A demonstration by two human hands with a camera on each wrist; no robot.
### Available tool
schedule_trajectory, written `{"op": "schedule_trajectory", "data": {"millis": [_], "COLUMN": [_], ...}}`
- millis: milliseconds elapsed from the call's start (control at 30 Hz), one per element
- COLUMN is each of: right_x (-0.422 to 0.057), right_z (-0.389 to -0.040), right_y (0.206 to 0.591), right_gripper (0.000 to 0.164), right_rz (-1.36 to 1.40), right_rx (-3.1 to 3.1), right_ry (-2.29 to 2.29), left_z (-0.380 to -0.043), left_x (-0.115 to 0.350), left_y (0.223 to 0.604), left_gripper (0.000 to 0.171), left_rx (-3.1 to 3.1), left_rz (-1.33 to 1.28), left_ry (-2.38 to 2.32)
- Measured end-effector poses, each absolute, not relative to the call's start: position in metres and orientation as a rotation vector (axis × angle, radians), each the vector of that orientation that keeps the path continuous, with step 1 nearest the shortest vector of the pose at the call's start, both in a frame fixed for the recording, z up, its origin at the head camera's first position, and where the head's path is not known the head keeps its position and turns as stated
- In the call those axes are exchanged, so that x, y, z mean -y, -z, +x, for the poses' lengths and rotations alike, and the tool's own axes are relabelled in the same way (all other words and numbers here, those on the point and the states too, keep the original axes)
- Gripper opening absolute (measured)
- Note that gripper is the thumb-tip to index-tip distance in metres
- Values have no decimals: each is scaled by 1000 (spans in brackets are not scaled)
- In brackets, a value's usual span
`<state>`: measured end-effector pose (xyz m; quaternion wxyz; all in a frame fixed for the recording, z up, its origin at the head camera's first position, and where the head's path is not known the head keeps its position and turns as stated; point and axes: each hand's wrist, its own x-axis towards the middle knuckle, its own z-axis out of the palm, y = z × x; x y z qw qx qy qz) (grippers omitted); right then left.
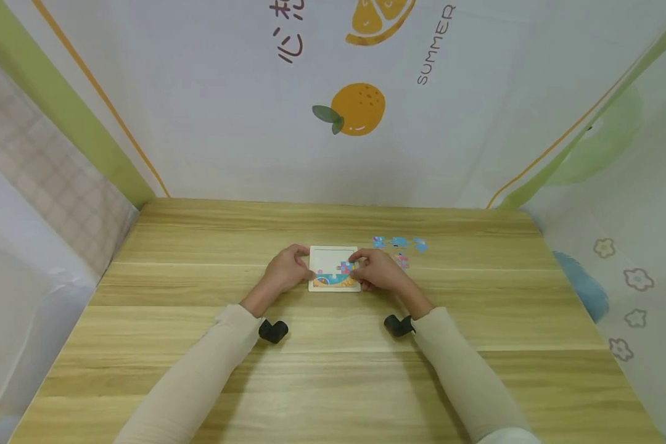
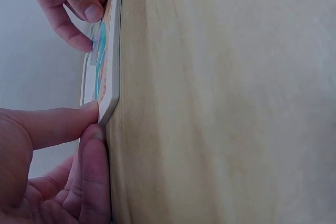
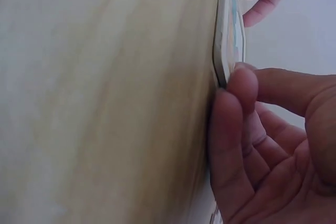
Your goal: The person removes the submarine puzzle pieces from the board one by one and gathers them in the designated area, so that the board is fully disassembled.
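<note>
A small white jigsaw tray (image 1: 333, 290) lies flat on the table, its lower strip filled with blue and orange picture pieces and its upper part bare white. My left hand (image 1: 285, 270) holds the tray's left edge, thumb on the rim and fingers against the side, as the left wrist view shows. At the right side, my right hand (image 1: 383, 270) pinches a pink and blue puzzle piece (image 1: 345, 267) between thumb and index finger, over the tray. The hand covers part of that piece; whether it lies fully flat I cannot tell.
Several loose blue puzzle pieces (image 1: 399, 242) lie in a row behind the right hand, with a pink piece (image 1: 402, 260) close beside it. Dark wrist mounts (image 1: 274, 332) sit at both cuffs. A white printed curtain (image 1: 244, 154) hangs at the wooden table's (image 1: 333, 382) back edge.
</note>
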<state>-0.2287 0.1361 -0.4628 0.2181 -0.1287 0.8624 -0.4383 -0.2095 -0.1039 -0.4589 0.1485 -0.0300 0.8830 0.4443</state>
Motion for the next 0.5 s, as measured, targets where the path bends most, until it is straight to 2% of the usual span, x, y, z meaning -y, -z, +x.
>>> {"op": "schedule_trajectory", "data": {"millis": [500], "right_x": [-134], "right_z": [-232], "right_y": [462], "right_gripper": [25], "right_rz": [-343], "right_rx": [-2333], "right_ry": [1232], "left_z": [-212], "left_x": [105], "left_y": [459], "left_gripper": [57], "left_rx": [-2544], "left_rz": [-57], "left_ry": [-1267]}}
